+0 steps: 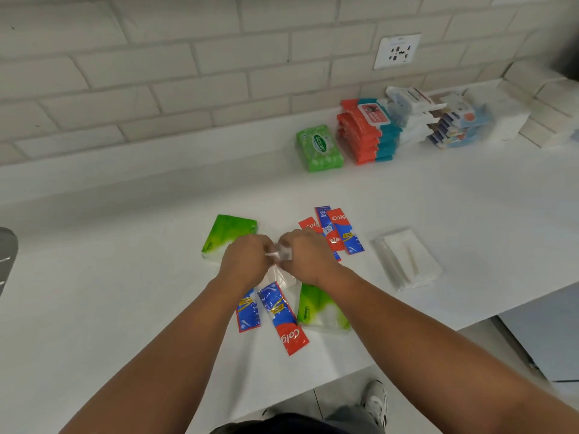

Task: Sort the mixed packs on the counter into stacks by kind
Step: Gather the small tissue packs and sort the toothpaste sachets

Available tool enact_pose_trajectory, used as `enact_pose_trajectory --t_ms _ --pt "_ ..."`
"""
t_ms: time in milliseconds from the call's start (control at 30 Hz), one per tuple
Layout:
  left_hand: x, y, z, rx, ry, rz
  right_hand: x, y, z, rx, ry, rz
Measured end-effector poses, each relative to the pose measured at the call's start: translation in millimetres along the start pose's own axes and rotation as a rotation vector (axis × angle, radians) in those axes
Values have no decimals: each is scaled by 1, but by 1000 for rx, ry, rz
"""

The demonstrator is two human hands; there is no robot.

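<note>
My left hand [247, 258] and my right hand [305, 255] meet over the middle of the white counter [125, 277]; together they pinch a small clear plastic pack [280, 252] between their fingertips. Under them lie mixed packs: a green tissue pack [230, 234] on the left, another green tissue pack [322, 306] near the front, red-and-blue Colgate sachets [341, 230] behind my right hand, and more Colgate sachets [279, 314] in front. A clear-wrapped white pack [282, 277] lies partly hidden below my hands.
A stack of clear-wrapped white napkin packs [407, 260] sits to the right. Along the tiled wall stand a green wipes pack [319, 148], an orange-and-teal stack [366, 133], and white and blue stacks [451, 120]. The counter's front edge runs diagonally at lower right.
</note>
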State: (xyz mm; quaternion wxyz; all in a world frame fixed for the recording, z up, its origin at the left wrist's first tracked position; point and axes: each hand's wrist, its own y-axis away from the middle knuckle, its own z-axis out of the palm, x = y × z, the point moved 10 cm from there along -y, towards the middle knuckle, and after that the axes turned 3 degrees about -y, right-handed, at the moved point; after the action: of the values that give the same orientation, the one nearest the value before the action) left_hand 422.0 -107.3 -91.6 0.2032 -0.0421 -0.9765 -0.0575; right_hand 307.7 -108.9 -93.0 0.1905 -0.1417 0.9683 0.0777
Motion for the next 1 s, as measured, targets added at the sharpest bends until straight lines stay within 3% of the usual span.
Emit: enact_pose_trajectory --t_ms 167,267,533,700,1000 --pt "4 9 -29 288 225 115 17 1 -12 94 -482 127" --pt "9 12 -42 365 285 119 22 5 -26 152 -585 116" --pt "15 8 -26 229 577 -202 59 24 -57 271 -865 197" --pt "47 6 -12 193 778 -155 82 37 -71 249 -982 213" --pt "133 7 32 30 1062 -181 165 78 -119 424 -1059 270"
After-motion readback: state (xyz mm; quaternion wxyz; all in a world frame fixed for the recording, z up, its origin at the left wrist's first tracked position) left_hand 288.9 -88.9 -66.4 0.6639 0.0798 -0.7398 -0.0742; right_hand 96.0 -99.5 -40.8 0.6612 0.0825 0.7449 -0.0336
